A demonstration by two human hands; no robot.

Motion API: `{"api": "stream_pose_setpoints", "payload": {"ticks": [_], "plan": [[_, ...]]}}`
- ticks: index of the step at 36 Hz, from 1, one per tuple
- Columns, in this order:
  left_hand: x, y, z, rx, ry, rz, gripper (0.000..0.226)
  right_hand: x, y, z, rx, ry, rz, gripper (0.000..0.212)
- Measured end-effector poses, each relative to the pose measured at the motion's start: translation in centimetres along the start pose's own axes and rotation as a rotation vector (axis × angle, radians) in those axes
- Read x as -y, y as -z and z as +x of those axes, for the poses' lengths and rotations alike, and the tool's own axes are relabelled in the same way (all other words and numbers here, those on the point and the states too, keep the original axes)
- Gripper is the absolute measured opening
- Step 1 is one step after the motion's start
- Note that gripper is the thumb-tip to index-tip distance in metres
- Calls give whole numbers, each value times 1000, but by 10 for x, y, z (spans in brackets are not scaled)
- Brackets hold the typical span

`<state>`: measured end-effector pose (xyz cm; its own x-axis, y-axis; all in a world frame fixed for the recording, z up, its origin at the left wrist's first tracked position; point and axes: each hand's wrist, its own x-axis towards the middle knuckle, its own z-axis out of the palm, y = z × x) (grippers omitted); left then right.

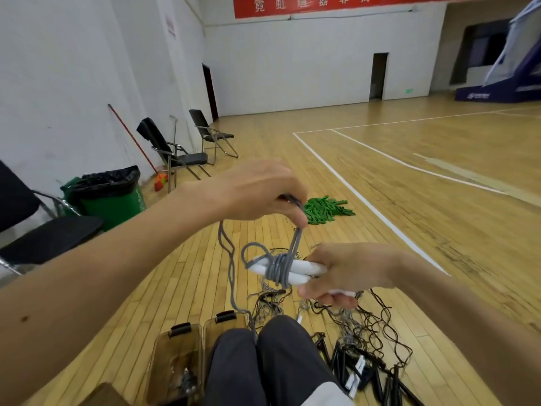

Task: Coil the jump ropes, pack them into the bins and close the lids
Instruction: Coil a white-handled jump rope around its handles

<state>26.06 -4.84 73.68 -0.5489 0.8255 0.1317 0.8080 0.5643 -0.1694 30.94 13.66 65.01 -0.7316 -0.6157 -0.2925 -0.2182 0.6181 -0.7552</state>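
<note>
My right hand (348,273) grips the two white handles (304,269) of a grey jump rope (279,266), held level in front of me. Several turns of the grey cord are wound round the handles. My left hand (260,191) is above them and pinches a doubled strand of the same cord, pulling it upward. A slack length of the cord hangs from that hand down to my knees. Two clear plastic bins (175,356) with dark latches stand on the floor at my left knee; the left one holds some packed rope.
A tangle of black ropes with black handles (360,347) lies on the wooden floor to my right. A green pile (326,209) sits farther ahead. Black folding chairs (175,150) and a green rubbish bin (114,194) line the left wall.
</note>
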Motion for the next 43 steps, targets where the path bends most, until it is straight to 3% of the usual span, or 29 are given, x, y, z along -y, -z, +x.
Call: {"api": "stream_pose_setpoints", "payload": {"ticks": [4, 9, 13, 15, 18, 21, 23, 26, 31, 37, 43], "plan": [[-6, -9, -8, -11, 30, -257, 51, 14, -5, -12, 60, 79, -69, 29], [-10, -17, -23, 47, 59, -667, 23, 26, -11, -29, 56, 231, -75, 29], [-8, -28, -40, -66, 191, -827, 23, 34, -12, -44, -78, 339, 4, 21], [-6, -28, -49, -102, 258, -807, 3, 38, -11, -51, -166, 388, 83, 17], [-26, -18, -57, -181, 270, -849, 26, 46, -10, -58, -266, 471, 192, 13], [-51, -1, -59, -246, 274, -933, 41, 56, -9, -66, -366, 512, 258, 30], [-62, 11, -63, -295, 274, -924, 36, 63, -7, -73, -431, 511, 271, 34], [-75, 27, -71, -333, 254, -867, 34, 71, -5, -84, -551, 527, 214, 21], [-88, 43, -79, -276, 231, -790, 21, 79, 6, -85, -729, 551, 101, 16], [-87, 70, -81, -391, 314, -456, 10, 88, 18, -89, -906, 581, 13, 13], [-94, 97, -78, -469, 324, 9, 17, 105, 28, -98, -940, 513, -47, 18]]}}
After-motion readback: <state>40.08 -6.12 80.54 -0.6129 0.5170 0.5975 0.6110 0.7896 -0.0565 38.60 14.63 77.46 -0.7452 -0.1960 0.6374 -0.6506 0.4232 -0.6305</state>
